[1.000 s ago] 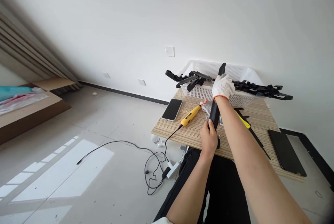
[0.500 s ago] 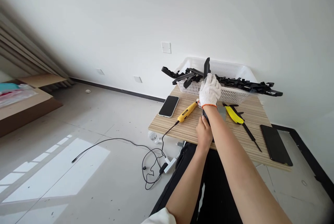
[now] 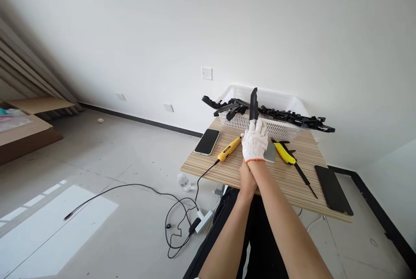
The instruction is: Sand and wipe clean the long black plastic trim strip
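Observation:
A long black plastic strip point(image 3: 254, 105) stands out beyond my right hand point(image 3: 255, 139), its upper end pointing toward the basket. That hand wears a white knit glove with an orange cuff, and its fingers lie closed over the strip. Just below, my bare left hand point(image 3: 247, 178) is closed around the strip's near end, partly covered by my right wrist. A yellow corded pen-shaped tool point(image 3: 229, 149) lies left of the glove. To the right, a grey flat piece point(image 3: 270, 153) shows partly, beside a yellow-handled cutter point(image 3: 285, 154) and a black caliper point(image 3: 302, 173).
A white plastic basket point(image 3: 276, 129) holds several black plastic parts point(image 3: 292, 117) that overhang both sides. Phones lie on the wooden table point(image 3: 208, 167): one on the left point(image 3: 207, 141), one dark slab point(image 3: 333, 189) on the right. Cables point(image 3: 169, 222) and a bottle point(image 3: 183, 182) are on the floor.
My gloved right hand has slid down the strip toward my left hand, uncovering more of its upper length. The whole view has shifted slightly.

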A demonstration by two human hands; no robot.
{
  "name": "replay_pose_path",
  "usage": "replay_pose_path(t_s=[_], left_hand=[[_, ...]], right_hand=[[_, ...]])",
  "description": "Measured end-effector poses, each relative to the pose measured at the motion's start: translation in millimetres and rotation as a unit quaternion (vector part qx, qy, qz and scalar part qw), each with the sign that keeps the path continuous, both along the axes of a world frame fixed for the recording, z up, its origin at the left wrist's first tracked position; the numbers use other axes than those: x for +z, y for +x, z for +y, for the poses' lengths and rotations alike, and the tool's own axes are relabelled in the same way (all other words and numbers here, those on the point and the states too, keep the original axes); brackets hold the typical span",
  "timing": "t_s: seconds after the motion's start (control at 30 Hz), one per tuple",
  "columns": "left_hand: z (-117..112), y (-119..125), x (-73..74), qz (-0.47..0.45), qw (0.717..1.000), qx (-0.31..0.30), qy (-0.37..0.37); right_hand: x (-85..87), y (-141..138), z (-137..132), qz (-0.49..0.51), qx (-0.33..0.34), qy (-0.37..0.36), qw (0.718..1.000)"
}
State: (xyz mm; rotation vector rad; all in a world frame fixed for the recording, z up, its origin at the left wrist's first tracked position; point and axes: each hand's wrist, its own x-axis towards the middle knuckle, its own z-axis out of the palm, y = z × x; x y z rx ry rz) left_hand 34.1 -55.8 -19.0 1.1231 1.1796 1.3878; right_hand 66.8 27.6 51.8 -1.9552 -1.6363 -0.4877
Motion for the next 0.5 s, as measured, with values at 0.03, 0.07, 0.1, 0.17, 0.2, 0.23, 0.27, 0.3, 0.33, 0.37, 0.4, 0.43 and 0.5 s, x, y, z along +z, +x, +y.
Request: replay_pose_path(t_s=[0.03,0.07,0.1,0.17,0.2,0.23,0.27,0.3,0.33,0.37,0.4,0.43,0.5], left_hand=[[0.3,0.2,-0.2,-0.002,1.000,-0.002,-0.006],[0.7,0.7,-0.3,-0.005,1.000,-0.003,-0.008],[1.2,1.3,-0.1,-0.008,1.000,-0.003,-0.009],[1.9,2.8,1.2,-0.014,1.000,-0.001,-0.012],[1.9,3.4,2.5,-0.014,1.000,0.001,-0.016],[1.7,3.9,4.2,-0.008,1.000,0.002,-0.020],[1.2,4.3,6.2,0.001,1.000,0.004,-0.026],[0.5,4.7,8.2,0.014,0.999,0.005,-0.030],[-0.3,5.1,10.2,0.028,0.999,0.007,-0.031],[-1.1,5.5,12.0,0.039,0.999,0.008,-0.031],[-1.7,6.0,13.4,0.049,0.998,0.009,-0.030],[-2.0,6.7,14.5,0.056,0.998,0.010,-0.028],[-1.9,8.1,15.7,0.060,0.998,0.008,-0.026]], right_hand=[[-0.5,-0.1,-0.2,-0.004,0.000,-0.004,1.000],[-1.0,-0.2,0.6,-0.008,0.000,-0.006,1.000],[-1.4,-0.2,2.2,-0.012,-0.001,-0.006,1.000],[-1.1,0.0,7.7,-0.023,0.002,-0.002,1.000],[0.0,0.3,11.2,-0.030,0.004,-0.001,1.000],[1.8,0.7,15.0,-0.036,0.005,-0.001,0.999],[4.3,1.3,19.1,-0.040,0.007,0.000,0.999],[7.6,2.1,23.5,-0.042,0.007,0.001,0.999],[11.3,3.1,28.4,-0.040,0.004,0.003,0.999],[15.4,4.3,33.7,-0.035,-0.001,0.007,0.999],[19.7,5.6,39.6,-0.028,-0.007,0.011,1.000],[23.9,7.1,46.0,-0.018,-0.016,0.016,1.000],[31.8,10.3,59.7,0.001,-0.029,0.014,0.999]])
